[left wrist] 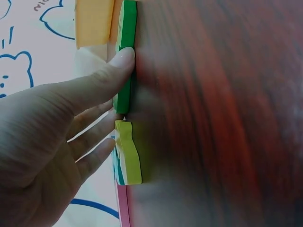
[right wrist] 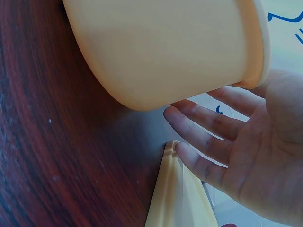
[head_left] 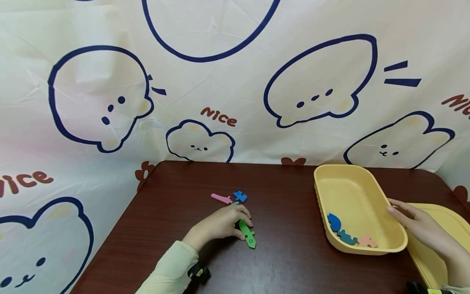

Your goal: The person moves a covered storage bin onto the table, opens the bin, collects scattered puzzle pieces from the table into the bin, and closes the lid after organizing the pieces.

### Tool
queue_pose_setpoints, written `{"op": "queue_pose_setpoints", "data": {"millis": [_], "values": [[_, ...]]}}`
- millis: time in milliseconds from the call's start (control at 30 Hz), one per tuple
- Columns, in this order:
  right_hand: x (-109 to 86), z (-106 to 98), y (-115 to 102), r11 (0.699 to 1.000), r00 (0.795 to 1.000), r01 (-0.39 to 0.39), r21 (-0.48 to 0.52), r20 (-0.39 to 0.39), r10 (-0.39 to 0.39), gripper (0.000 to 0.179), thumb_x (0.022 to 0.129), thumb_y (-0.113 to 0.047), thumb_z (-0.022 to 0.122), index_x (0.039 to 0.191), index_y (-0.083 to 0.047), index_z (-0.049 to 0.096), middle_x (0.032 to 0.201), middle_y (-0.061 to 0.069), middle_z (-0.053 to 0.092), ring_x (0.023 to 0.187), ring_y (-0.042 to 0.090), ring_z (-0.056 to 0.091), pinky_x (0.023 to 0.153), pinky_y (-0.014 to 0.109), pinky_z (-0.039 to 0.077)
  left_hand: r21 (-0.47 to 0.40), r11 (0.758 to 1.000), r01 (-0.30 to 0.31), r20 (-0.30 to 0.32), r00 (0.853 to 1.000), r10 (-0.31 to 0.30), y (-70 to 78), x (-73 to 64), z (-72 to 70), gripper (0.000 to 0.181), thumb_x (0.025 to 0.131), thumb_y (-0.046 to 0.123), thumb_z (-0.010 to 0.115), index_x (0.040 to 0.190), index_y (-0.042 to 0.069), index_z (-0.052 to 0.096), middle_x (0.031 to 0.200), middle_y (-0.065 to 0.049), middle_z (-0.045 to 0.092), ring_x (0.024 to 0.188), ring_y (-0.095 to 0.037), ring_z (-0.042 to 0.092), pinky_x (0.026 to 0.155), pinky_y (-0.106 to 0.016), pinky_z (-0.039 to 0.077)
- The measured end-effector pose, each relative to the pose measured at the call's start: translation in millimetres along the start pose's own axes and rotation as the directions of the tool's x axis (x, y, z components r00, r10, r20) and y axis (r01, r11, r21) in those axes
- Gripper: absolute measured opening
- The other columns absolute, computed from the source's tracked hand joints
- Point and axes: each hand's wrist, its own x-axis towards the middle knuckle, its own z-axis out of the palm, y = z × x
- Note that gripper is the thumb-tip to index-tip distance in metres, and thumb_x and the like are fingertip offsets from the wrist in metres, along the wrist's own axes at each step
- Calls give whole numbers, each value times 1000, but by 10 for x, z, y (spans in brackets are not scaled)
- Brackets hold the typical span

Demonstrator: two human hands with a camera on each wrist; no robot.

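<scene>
A green puzzle piece (head_left: 248, 236) lies on the table in front of you, left of the box, pinched between the thumb and fingers of your left hand (head_left: 222, 222). One pointed end shows beyond your grip, angled toward you. Just beside it is a yellow piece (left wrist: 130, 156), seen in the left wrist view near your other fingertips; whether they touch it, you cannot tell. Past your knuckles lie three more — a pink, narrow piece (head_left: 221, 199), a blue piece (head_left: 240, 196) and a light blue piece (head_left: 235, 203), the last mostly hidden behind your hand. To the right, well apart from these, sits a pale yellow box (head_left: 352, 192) with rounded corners. At its near end it holds a dark blue, leaf-shaped piece (head_left: 334, 223) by the left wall, then a teal piece (head_left: 346, 237) and a salmon piece (head_left: 367, 241). Your right hand (head_left: 415, 222) touches the box's right side, fingers apart and loosely extended — not clamped round it. A yellow lid (head_left: 446, 216) lies beneath your right forearm, beside the box. The table (head_left: 286, 212) is dark reddish brown, and behind it hangs a white cloth (head_left: 242, 94) printed with blue-outlined cartoon faces and the word "Nice".
</scene>
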Motion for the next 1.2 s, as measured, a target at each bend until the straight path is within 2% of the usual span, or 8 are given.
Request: {"op": "queue_pose_setpoints", "data": {"millis": [167,433,733,800,900,1000,1133,1200], "values": [[1,-10,5,1000,1000,-11,-7,7,11,80,105,-51,36,151,12,20,144,45,27,125,55,37,84,52,49,-13,1000,2,-7,1000,-3,16,-7,10,23,81,28,83,102,18,78,117,2,61,110,-14,54,96,-30,46],[12,-4,-24,1000,1000,-5,-3,5,5,79,105,-51,36,151,11,20,144,45,26,126,57,36,87,59,46,-45,999,27,-18,999,-28,30,2,10,22,82,31,83,100,22,75,113,7,59,106,-8,54,94,-26,46],[16,8,5,1000,1000,-4,4,6,4,80,105,-51,36,151,12,19,144,46,25,126,58,34,88,62,44,-103,994,30,-56,998,-36,91,29,-27,21,86,29,80,105,23,73,118,8,56,106,-6,55,92,-25,47],[19,6,9,1000,1000,-3,1,4,3,79,105,-51,37,151,11,20,144,46,26,126,57,36,86,56,48,-120,992,37,-57,997,-44,115,40,-39,20,87,29,79,105,23,72,120,8,56,106,-5,56,93,-25,47],[16,5,11,1000,1000,1,-9,-2,-1,78,105,-51,37,151,11,22,144,45,28,124,56,38,78,36,51,-139,989,43,-57,997,-52,145,65,-53,19,88,28,77,106,24,71,123,7,57,108,-5,56,94,-25,47],[13,3,2,1000,1000,-3,-8,-1,3,79,105,-51,37,151,11,21,144,45,27,125,57,36,81,41,51,-146,989,38,-67,997,-48,158,97,-60,18,88,28,77,105,24,70,121,8,58,109,-5,56,95,-26,48],[14,2,-5,1000,1000,-14,10,5,14,81,105,-52,35,152,11,18,145,46,23,128,60,30,90,68,39,-128,991,32,-95,995,-44,177,135,-61,18,88,29,78,104,24,70,117,11,60,108,-4,56,94,-25,48],[13,1,-5,1000,1000,-19,15,8,19,81,105,-53,35,152,11,17,145,46,22,128,60,30,90,69,38,-107,994,32,-109,993,-43,192,149,-59,19,88,30,77,105,24,71,117,11,60,109,-4,56,94,-25,47]]}}
